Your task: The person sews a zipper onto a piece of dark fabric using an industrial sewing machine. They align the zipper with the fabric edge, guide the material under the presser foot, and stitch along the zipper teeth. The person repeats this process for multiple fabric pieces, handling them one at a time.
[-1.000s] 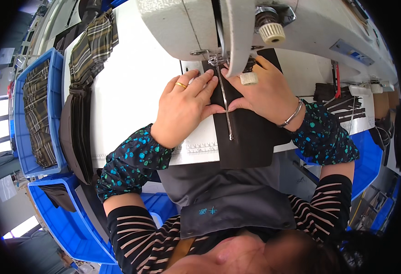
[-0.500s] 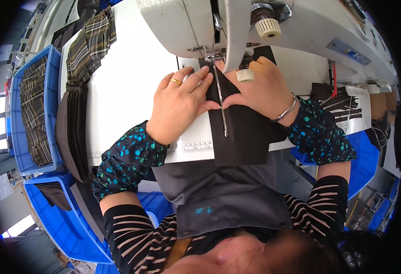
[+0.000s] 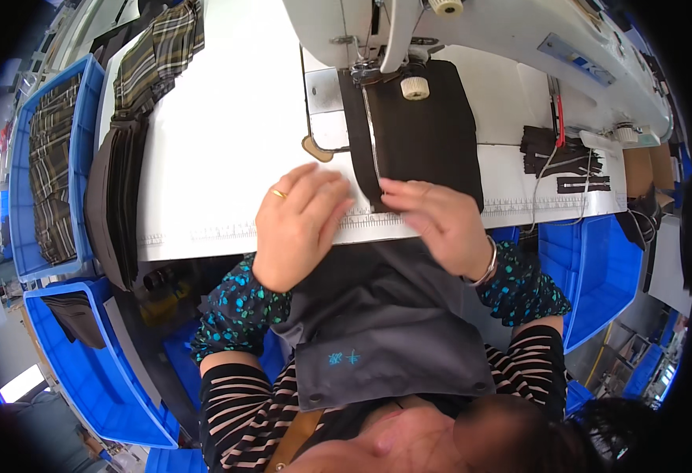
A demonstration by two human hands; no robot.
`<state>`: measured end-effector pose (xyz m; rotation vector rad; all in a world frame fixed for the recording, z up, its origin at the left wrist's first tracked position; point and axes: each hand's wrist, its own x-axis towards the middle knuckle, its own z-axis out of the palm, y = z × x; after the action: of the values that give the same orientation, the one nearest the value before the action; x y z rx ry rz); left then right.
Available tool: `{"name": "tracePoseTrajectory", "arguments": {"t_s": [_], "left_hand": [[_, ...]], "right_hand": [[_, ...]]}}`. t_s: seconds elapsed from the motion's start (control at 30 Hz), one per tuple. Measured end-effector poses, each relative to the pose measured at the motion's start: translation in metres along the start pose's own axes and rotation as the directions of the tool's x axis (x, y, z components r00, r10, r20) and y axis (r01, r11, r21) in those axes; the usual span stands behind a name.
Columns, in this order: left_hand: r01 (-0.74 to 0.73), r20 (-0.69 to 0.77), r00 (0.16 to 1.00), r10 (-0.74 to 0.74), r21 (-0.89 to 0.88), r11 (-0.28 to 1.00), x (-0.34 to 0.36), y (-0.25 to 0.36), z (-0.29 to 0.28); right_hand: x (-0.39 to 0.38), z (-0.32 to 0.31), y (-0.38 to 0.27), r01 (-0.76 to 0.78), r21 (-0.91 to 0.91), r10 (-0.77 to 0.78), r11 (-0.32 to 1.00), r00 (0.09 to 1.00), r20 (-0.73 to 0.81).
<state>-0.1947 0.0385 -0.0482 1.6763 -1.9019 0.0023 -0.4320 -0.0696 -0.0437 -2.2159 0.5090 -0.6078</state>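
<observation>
A dark brown fabric panel (image 3: 433, 130) lies flat under the presser foot of a white sewing machine (image 3: 488, 39). A zipper (image 3: 372, 130) with pale metal teeth runs along it from the foot toward me. My right hand (image 3: 444, 225), slightly blurred, has its fingers stretched out at the near end of the zipper and panel, touching or just above them. My left hand (image 3: 300, 225), with a ring, is left of the panel, over the ruler edge of the table. Its fingers are loosely bent and hold nothing.
Dark folded fabric pieces (image 3: 117, 205) and plaid fabric (image 3: 161, 51) lie at the table's left. Blue bins (image 3: 94, 87) stand beside it. At the right are dark zippers (image 3: 555, 150) and red-handled snips (image 3: 559, 118). Another blue bin (image 3: 598, 268) stands below the right edge.
Both hands have drawn back toward me from beside the needle, and the thumbs have parted from the zipper. The fabric panel has moved away from me, farther under the machine, and lies flatter.
</observation>
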Motion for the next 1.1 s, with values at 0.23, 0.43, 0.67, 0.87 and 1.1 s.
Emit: {"name": "tracePoseTrajectory", "arguments": {"t_s": [0.23, 0.43, 0.67, 0.87, 1.1], "left_hand": [[-0.117, -0.160, 0.983, 0.094, -0.138, 0.984, 0.000, 0.020, 0.011], [-0.255, -0.182, 0.949, 0.259, 0.044, 0.966, -0.004, 0.010, 0.026], [-0.228, 0.040, 0.974, 0.225, 0.147, 0.962, -0.009, 0.025, 0.009], [-0.324, 0.132, 0.946, 0.298, 0.470, 0.821, -0.006, 0.050, 0.017], [-0.324, 0.116, 0.941, 0.318, 0.577, 0.750, -0.010, 0.047, 0.015]], "right_hand": [[0.001, -0.002, 0.000, -0.111, 0.235, 0.120, 0.966, 0.992, -0.025], [-0.002, 0.000, 0.000, -0.093, 0.179, 0.091, 0.980, 0.996, 0.015], [-0.006, -0.029, 0.025, -0.144, 0.140, 0.187, 0.980, 0.910, -0.370], [-0.004, -0.090, 0.064, -0.513, 0.737, 0.617, 0.440, 0.769, 0.167], [-0.031, -0.041, 0.023, 0.018, -0.334, 0.023, 0.942, 0.993, 0.119]]}}
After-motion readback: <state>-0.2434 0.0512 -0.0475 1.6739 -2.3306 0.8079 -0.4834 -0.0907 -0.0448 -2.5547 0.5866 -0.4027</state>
